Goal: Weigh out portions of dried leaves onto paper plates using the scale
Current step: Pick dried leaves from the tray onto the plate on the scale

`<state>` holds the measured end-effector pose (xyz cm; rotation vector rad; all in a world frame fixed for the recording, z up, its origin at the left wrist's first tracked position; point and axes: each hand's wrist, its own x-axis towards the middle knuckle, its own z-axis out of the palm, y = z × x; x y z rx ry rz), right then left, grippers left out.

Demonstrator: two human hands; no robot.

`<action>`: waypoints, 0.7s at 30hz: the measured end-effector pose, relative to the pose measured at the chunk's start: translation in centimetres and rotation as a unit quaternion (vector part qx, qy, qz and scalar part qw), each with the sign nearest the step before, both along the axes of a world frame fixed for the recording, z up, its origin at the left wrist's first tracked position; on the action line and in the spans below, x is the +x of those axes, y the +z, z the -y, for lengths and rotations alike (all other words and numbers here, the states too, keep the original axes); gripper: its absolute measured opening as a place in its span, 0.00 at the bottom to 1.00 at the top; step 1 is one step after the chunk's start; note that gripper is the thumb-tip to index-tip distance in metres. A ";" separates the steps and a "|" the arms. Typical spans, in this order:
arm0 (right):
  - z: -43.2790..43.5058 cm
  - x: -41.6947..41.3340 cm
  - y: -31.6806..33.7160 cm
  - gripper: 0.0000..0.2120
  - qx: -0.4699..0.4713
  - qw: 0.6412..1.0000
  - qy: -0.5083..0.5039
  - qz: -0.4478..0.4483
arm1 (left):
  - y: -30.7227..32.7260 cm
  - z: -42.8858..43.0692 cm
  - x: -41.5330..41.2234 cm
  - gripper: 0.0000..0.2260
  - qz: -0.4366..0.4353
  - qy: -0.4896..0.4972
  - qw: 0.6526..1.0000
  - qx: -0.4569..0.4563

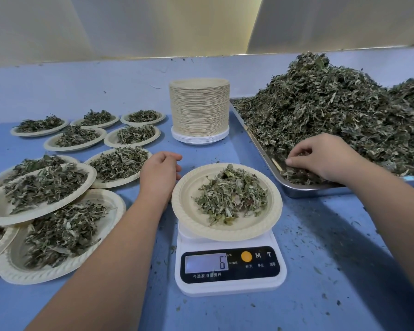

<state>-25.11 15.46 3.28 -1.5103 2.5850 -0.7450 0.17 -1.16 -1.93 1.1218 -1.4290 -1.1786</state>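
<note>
A white kitchen scale [230, 271] stands in front of me and its display reads 6. On it sits a paper plate [191, 218] with a small heap of dried leaves [230, 197]. My left hand [159, 172] rests on the table just left of that plate, fingers loosely curled, holding nothing. My right hand [320, 156] reaches into the metal tray [296, 189] at the right and pinches dried leaves at the foot of the big leaf pile [332, 111].
Several filled paper plates [41, 187] cover the left of the blue table, some overlapping. A tall stack of empty plates [199, 111] stands behind the scale. Leaf crumbs [320, 271] scatter over the table at the right.
</note>
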 end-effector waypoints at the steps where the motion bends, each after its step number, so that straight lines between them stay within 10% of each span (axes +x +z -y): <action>1: 0.0 0.1 0.0 0.02 -0.004 1.000 0.009 0.000 | 0.0 0.0 0.0 0.12 -0.001 0.001 1.000 0.000; 21: 0.6 3.4 1.6 0.04 -0.142 0.987 0.070 0.027 | 0.0 0.0 0.0 0.12 0.000 0.002 1.000 -0.001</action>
